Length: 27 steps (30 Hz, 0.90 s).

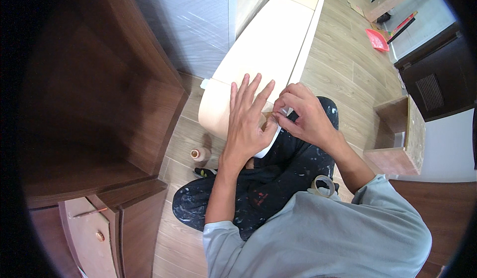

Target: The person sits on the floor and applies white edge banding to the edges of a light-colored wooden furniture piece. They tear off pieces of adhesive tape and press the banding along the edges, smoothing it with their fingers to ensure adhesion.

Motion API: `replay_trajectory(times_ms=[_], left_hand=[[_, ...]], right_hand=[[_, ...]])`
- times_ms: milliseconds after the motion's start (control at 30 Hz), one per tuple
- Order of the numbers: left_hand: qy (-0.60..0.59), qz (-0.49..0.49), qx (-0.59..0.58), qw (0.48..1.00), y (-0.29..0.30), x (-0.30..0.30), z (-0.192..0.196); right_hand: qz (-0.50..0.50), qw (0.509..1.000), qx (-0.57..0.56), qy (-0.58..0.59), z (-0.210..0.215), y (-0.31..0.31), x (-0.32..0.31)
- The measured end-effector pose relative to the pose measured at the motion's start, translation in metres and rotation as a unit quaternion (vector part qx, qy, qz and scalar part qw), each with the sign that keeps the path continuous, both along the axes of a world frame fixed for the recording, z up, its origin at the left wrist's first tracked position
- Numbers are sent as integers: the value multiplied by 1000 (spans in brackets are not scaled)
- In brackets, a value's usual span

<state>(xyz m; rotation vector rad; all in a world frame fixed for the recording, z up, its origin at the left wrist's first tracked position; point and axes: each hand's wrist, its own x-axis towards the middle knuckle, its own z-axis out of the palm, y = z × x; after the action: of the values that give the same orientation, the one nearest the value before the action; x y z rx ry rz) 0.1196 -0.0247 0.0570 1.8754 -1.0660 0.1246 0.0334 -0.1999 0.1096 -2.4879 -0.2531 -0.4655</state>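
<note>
A long cream panel (271,39) with a white edge stretches away from my lap. My left hand (247,121) rests on its near end, fingers spread, with the thumb close to the white edge. Beside that thumb, my right hand (304,113) is closed in a pinch at the panel's edge. A small tan, translucent strip (268,115), perhaps tape, shows between the two hands; its far end is hidden by the right fingertips. On my lap sits a roll of tape (324,185).
A small bottle (200,154) stands on the wood floor, left of my knee. The dark brown cabinet (159,89) rises at left, with a pencil-like stick (89,212) on a board below. At right are an open box (417,144) and a red dustpan (377,39).
</note>
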Motion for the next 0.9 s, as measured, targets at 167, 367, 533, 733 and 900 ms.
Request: replay_trajectory(times_ms=[167,367,533,733,900], left_hand=[[7,-2,-25,1000,3,3,-1],[-18,60,-77,995,8,-1,-17],[-72,74,-102,989,7,-7,-38],[-83,95,-89,988,8,-12,-48],[-73,107,-45,991,7,-16,-43]], right_hand=[[17,1000,6,-15,9,-3,-10],[-54,995,62,-52,-11,-43,-58],[-189,981,18,-32,-75,-99,-99],[-290,957,-10,19,-144,-116,-147],[-311,950,10,-35,-177,-114,-148]])
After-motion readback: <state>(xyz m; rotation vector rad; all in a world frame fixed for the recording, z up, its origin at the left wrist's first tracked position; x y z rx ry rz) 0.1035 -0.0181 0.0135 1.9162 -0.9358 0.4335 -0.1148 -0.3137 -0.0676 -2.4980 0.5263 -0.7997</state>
